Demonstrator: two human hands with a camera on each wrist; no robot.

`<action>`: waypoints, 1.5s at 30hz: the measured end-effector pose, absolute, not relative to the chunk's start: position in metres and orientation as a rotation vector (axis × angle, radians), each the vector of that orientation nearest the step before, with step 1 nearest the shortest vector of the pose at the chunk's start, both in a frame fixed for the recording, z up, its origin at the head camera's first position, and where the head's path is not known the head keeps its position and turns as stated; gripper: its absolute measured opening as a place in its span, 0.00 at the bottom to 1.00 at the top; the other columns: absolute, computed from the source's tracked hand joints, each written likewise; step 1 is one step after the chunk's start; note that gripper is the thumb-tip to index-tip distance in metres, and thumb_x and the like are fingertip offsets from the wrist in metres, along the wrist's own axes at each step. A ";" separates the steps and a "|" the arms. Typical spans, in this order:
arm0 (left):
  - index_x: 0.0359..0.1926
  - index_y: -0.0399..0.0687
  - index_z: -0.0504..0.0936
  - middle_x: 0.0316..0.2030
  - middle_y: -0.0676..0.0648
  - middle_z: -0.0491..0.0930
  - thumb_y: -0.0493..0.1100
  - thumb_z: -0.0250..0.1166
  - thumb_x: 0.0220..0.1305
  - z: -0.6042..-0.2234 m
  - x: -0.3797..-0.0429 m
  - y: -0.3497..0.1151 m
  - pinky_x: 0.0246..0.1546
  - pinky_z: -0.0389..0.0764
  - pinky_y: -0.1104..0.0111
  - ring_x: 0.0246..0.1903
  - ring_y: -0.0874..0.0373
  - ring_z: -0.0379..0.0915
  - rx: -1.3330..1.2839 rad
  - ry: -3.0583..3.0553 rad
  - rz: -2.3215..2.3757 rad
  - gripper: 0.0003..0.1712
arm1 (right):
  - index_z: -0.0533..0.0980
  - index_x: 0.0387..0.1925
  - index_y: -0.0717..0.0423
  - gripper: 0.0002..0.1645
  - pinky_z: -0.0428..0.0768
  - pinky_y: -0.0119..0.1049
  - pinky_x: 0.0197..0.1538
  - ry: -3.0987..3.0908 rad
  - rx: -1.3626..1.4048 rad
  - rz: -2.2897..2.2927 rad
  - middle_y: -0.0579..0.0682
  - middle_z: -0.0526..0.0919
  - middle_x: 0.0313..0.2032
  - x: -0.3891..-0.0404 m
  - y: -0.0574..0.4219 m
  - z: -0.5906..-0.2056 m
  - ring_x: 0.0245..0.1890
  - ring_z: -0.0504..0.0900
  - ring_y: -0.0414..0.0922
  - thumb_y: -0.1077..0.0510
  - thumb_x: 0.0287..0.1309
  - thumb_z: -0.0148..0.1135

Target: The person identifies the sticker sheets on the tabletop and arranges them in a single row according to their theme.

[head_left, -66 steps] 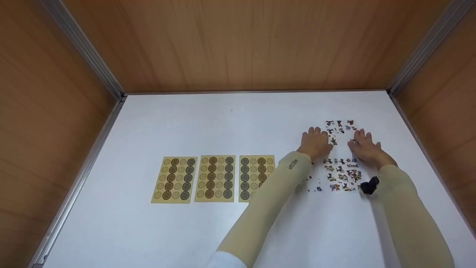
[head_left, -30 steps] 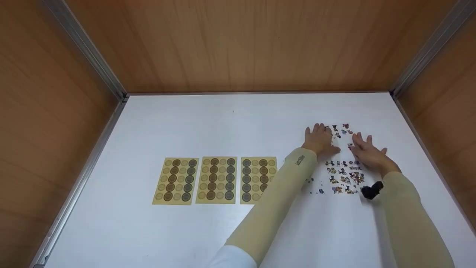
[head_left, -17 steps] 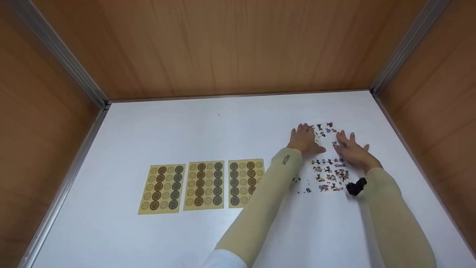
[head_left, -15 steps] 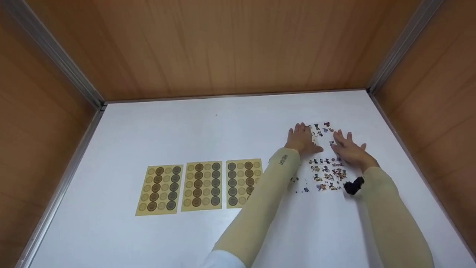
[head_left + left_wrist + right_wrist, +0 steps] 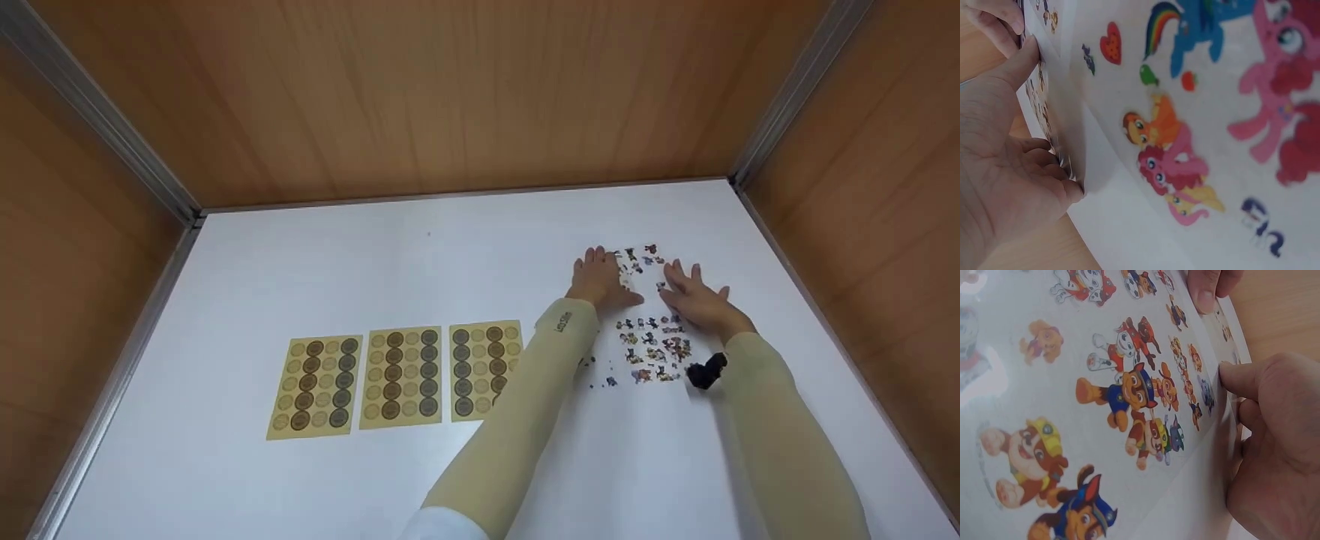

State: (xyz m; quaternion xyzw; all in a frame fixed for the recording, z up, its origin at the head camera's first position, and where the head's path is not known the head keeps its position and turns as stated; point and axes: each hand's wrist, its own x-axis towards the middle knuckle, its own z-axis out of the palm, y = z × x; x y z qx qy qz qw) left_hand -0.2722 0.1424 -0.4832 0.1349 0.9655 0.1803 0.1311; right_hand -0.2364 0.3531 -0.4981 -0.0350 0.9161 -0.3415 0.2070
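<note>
My left hand (image 5: 602, 283) lies flat with straight fingers over the left edge of the far clear sticker sheet (image 5: 637, 268), which carries small cartoon figures. At that sheet's right edge rests my right hand (image 5: 701, 301), its fingers spread. Just nearer lies a second sticker sheet (image 5: 649, 352) with cartoon puppies; the right wrist view shows its puppies (image 5: 1134, 394) close up, my right thumb (image 5: 1241, 377) at the far sheet's edge. A pony sticker sheet (image 5: 1174, 163) fills much of the left wrist view; in the head view my left forearm partly hides it.
Three tan sheets of round stickers lie in a row to the left: a left one (image 5: 313, 386), a middle one (image 5: 401, 377) and a right one (image 5: 486, 367) partly under my left sleeve. Wooden panels (image 5: 450, 97) wall the white table (image 5: 337, 262). A black device (image 5: 705, 371) sits at my right wrist.
The head view has shifted. The far sheet has turned slightly and come a little nearer, my left hand covering more of its left side. Both hands stay on its edges.
</note>
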 end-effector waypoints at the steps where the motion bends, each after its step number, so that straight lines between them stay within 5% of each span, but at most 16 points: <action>1: 0.79 0.44 0.56 0.79 0.45 0.50 0.70 0.68 0.59 -0.483 -0.272 0.143 0.77 0.46 0.61 0.78 0.52 0.42 0.395 2.801 0.525 0.59 | 0.35 0.80 0.48 0.44 0.05 0.62 0.61 2.553 -0.098 -0.948 0.47 0.24 0.79 -0.236 0.354 -0.499 0.74 0.13 0.53 0.38 0.78 0.40; 45: 0.78 0.50 0.59 0.76 0.50 0.60 0.66 0.71 0.60 -0.489 -0.271 0.145 0.77 0.49 0.59 0.76 0.54 0.49 0.401 2.871 0.637 0.54 | 0.29 0.80 0.43 0.46 0.03 0.62 0.58 2.554 -0.076 -0.913 0.54 0.19 0.77 -0.240 0.351 -0.494 0.73 0.12 0.55 0.34 0.77 0.38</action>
